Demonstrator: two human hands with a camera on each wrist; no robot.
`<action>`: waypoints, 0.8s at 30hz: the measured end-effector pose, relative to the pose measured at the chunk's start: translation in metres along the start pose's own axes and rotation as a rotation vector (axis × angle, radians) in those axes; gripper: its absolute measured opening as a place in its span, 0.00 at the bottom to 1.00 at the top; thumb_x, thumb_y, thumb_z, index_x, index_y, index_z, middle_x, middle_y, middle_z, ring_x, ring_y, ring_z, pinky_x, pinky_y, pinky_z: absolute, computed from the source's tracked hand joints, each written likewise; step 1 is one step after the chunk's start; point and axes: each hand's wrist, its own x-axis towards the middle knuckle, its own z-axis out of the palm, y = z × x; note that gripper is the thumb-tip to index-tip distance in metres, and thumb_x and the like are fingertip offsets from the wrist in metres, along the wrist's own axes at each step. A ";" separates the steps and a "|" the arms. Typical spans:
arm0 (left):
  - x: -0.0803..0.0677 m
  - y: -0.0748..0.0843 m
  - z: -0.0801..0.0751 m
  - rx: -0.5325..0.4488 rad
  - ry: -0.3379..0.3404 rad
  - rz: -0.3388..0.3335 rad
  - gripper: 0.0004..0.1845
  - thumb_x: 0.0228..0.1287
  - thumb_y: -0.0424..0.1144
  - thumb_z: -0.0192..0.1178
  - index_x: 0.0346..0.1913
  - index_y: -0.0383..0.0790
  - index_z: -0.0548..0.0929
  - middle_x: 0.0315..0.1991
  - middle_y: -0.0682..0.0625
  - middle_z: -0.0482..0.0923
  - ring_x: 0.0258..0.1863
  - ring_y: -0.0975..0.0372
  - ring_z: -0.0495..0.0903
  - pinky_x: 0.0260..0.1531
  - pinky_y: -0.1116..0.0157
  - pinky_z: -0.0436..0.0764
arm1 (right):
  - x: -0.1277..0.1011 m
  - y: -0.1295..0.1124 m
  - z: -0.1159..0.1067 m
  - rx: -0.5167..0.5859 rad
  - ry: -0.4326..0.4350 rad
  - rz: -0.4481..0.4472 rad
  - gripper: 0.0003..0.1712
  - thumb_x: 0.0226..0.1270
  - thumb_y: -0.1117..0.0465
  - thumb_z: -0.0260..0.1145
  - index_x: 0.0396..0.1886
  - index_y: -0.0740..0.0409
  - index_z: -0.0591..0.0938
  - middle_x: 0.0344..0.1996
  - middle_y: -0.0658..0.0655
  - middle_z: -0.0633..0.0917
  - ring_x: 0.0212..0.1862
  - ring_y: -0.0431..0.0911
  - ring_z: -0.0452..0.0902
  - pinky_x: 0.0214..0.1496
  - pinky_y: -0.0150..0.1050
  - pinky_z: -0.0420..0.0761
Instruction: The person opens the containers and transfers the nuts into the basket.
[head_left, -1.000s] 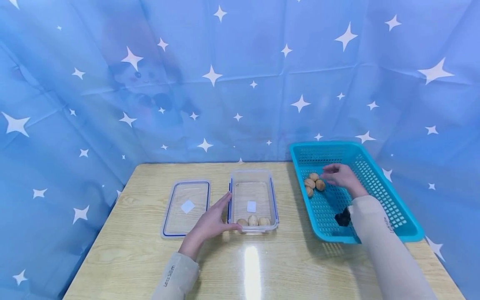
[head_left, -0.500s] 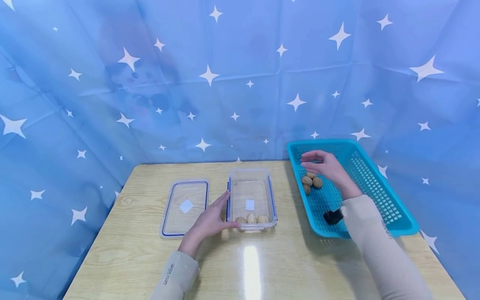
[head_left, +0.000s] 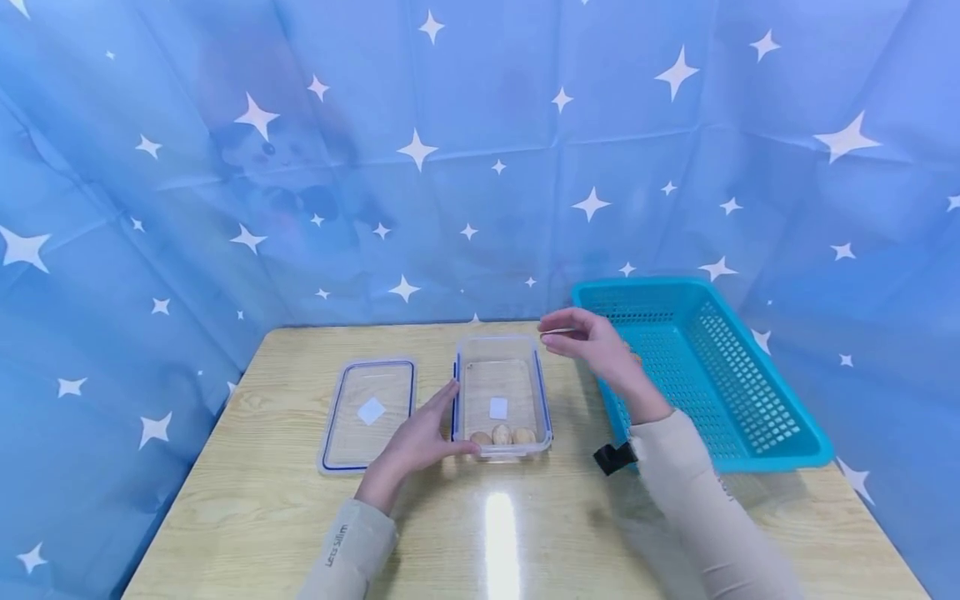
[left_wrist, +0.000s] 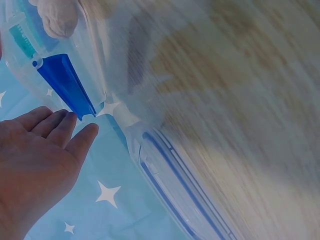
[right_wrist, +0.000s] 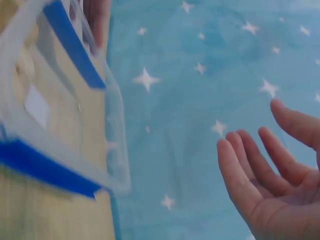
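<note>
Starting on the left, the clear lid (head_left: 369, 412) lies flat on the desk (head_left: 525, 533) just beside the container (head_left: 500, 341), so it's not on yet. The left hand (head_left: 416, 446) rests against the container's left wall, with straight fingers (head_left: 448, 396) held close together. It's bracing the box, not gripping it.

Inside, three walnuts (head_left: 502, 435) sit in a row at the near end, and the rest of the box floor is bare. So it looks like the filling is only partly done.

The right hand (head_left: 592, 340) hovers over the container's far right corner. The wrist view shows its fingers (right_wrist: 240, 170) loosely spread over a bare palm, pinching nothing that can be seen.

The teal basket (head_left: 750, 400) is on the right. The hand covers the spot by its left wall, so what's left in there can't really be told.
</note>
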 end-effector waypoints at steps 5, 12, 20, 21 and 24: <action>-0.002 -0.002 -0.002 0.008 0.002 -0.009 0.62 0.48 0.64 0.73 0.80 0.45 0.51 0.81 0.47 0.47 0.78 0.46 0.56 0.76 0.45 0.61 | 0.002 0.005 0.036 0.086 -0.050 -0.046 0.23 0.71 0.60 0.65 0.61 0.67 0.77 0.58 0.68 0.81 0.50 0.42 0.83 0.55 0.34 0.85; 0.001 -0.001 -0.003 -0.003 0.014 0.018 0.61 0.48 0.64 0.72 0.80 0.44 0.52 0.81 0.45 0.48 0.78 0.46 0.56 0.76 0.45 0.61 | 0.003 0.026 0.077 0.116 -0.096 -0.034 0.21 0.72 0.63 0.64 0.60 0.70 0.77 0.56 0.71 0.81 0.52 0.52 0.84 0.55 0.38 0.87; 0.002 -0.001 -0.001 0.010 0.007 0.027 0.62 0.46 0.67 0.72 0.80 0.43 0.52 0.81 0.45 0.49 0.77 0.46 0.57 0.75 0.45 0.62 | 0.008 0.062 0.105 0.131 -0.146 0.074 0.23 0.72 0.61 0.63 0.60 0.72 0.75 0.57 0.70 0.81 0.57 0.61 0.80 0.60 0.48 0.85; 0.003 -0.001 -0.001 0.014 0.007 0.028 0.63 0.46 0.67 0.71 0.80 0.43 0.52 0.81 0.45 0.49 0.77 0.46 0.57 0.75 0.45 0.63 | 0.009 0.065 0.107 0.127 -0.153 0.080 0.24 0.72 0.60 0.63 0.61 0.72 0.75 0.58 0.70 0.80 0.57 0.61 0.80 0.60 0.49 0.85; 0.002 -0.001 -0.002 0.015 0.010 0.028 0.62 0.47 0.67 0.71 0.80 0.43 0.52 0.81 0.45 0.50 0.77 0.46 0.58 0.74 0.44 0.64 | 0.011 0.072 0.113 0.115 -0.186 0.094 0.24 0.73 0.59 0.63 0.61 0.70 0.75 0.59 0.69 0.80 0.58 0.58 0.80 0.60 0.52 0.84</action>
